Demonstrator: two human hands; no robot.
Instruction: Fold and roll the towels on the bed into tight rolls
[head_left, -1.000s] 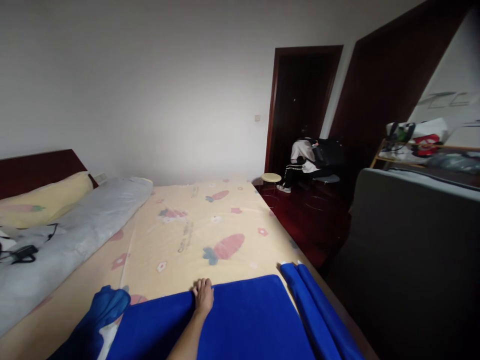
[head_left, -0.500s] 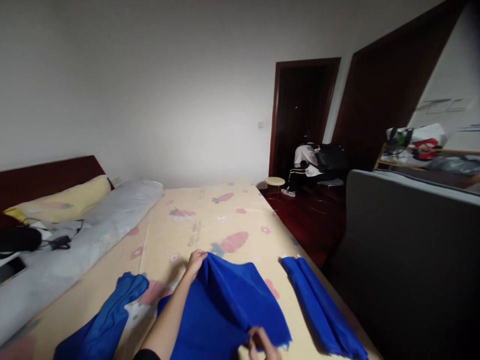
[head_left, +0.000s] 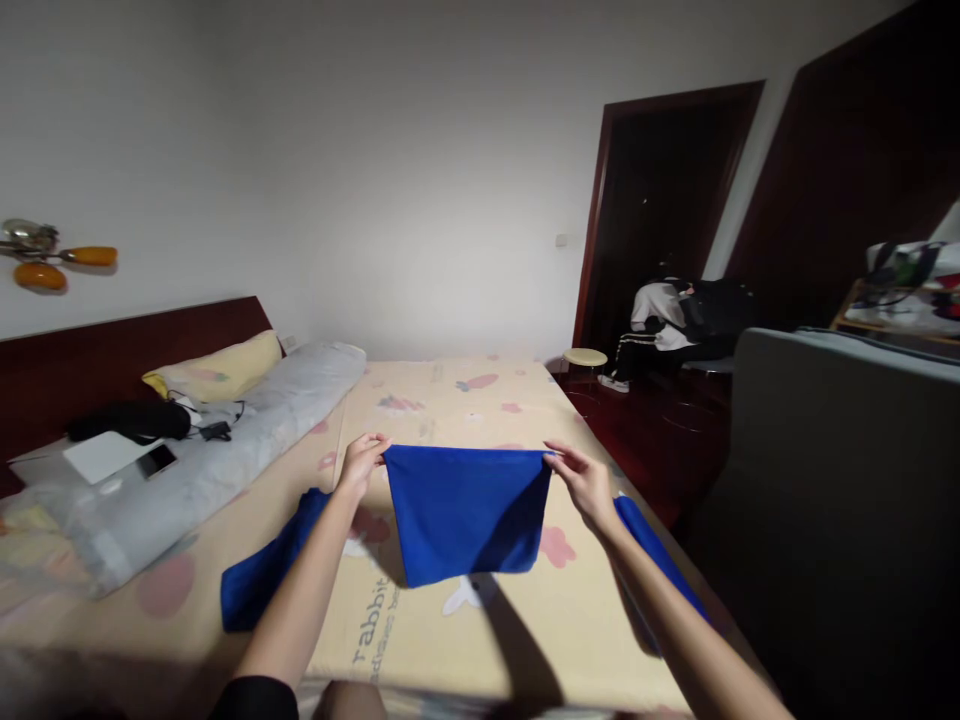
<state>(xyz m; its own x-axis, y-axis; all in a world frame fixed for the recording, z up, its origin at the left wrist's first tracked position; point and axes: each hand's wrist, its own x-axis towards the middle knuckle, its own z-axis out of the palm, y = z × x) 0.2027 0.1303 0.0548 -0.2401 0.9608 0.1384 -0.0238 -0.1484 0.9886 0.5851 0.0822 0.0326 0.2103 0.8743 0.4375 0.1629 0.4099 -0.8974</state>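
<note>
A blue cloth [head_left: 469, 510] hangs stretched between my two hands above the bed. My left hand [head_left: 365, 462] pinches its upper left corner, and my right hand [head_left: 585, 480] pinches the upper right corner. The top edge is nearly straight and level. Beside my left forearm lies another blue cloth [head_left: 266, 575], crumpled and partly hidden by the arm. To the right, a long blue folded cloth [head_left: 656, 550] lies near the bed's edge, partly behind my right forearm.
The bed has a patterned cream sheet [head_left: 442, 395]. At the left are a wrapped grey roll [head_left: 285, 420], a yellow pillow [head_left: 225, 368] and a phone [head_left: 157, 460]. A dark panel [head_left: 832, 480] stands at the right; a person [head_left: 660, 315] sits bent over near the doorway.
The blue cloth, earlier spread low on the bed, is now lifted and held up by both hands. My right hand has moved up and outward. The view has turned left.
</note>
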